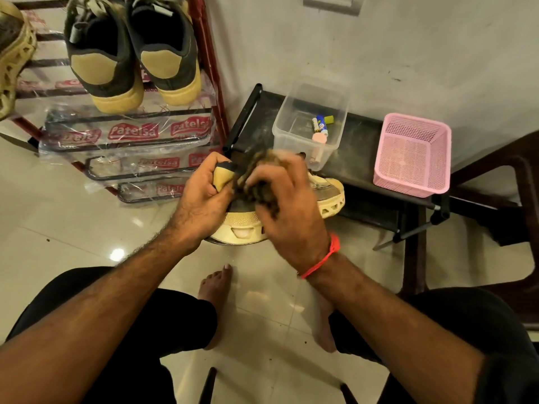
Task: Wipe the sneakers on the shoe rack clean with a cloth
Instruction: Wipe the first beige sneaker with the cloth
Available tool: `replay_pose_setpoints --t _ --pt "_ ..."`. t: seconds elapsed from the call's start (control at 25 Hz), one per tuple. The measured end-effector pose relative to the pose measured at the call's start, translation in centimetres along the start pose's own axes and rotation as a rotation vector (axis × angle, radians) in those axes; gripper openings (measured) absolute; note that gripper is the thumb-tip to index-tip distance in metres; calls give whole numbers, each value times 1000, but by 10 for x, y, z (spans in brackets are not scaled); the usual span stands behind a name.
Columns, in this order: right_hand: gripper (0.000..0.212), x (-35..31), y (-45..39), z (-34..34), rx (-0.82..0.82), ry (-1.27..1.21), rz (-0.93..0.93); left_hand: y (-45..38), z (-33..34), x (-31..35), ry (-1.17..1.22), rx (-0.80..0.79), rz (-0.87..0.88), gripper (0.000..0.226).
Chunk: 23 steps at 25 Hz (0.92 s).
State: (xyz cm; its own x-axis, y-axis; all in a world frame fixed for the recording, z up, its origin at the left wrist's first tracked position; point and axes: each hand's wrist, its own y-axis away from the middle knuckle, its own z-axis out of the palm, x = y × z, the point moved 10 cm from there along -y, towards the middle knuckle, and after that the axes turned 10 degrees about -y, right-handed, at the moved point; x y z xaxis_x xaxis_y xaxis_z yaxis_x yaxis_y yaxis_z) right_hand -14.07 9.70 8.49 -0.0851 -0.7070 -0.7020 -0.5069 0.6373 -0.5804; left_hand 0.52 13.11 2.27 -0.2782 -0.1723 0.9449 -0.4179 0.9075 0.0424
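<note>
A cream-soled sneaker (329,199) is held above the floor in the middle of the view. My left hand (201,199) grips its tan heel tab. My right hand (287,208) holds a dark, bunched cloth (262,164) against the shoe's upper; the cloth and fingers are blurred. Two dark sneakers with tan heels (131,53) stand on the top shelf of the red shoe rack (210,62) at the upper left. Part of another cream sneaker (13,53) shows at the left edge.
A low black stand (361,135) against the wall carries a clear plastic box (294,132) with small items and a pink mesh basket (414,156). Plastic-wrapped rack shelves (131,135) lie lower left. A dark chair (519,182) stands right. My bare feet rest on the tiled floor.
</note>
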Motion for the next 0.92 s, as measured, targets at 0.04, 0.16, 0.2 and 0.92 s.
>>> replay_pose_setpoints --t 0.04,0.16,0.2,0.92 --pt "40 -5 4 11 -73 23 -55 0 -1 1 -8 3 10 14" --pt "52 65 -6 -26 -24 159 80 1 -16 9 -34 56 68 18" --pt "55 98 -6 -49 52 179 213 2 -21 12 -56 72 103 16" --pt "72 144 -4 -83 -55 37 510 -6 -33 20 -151 -6 190 27"
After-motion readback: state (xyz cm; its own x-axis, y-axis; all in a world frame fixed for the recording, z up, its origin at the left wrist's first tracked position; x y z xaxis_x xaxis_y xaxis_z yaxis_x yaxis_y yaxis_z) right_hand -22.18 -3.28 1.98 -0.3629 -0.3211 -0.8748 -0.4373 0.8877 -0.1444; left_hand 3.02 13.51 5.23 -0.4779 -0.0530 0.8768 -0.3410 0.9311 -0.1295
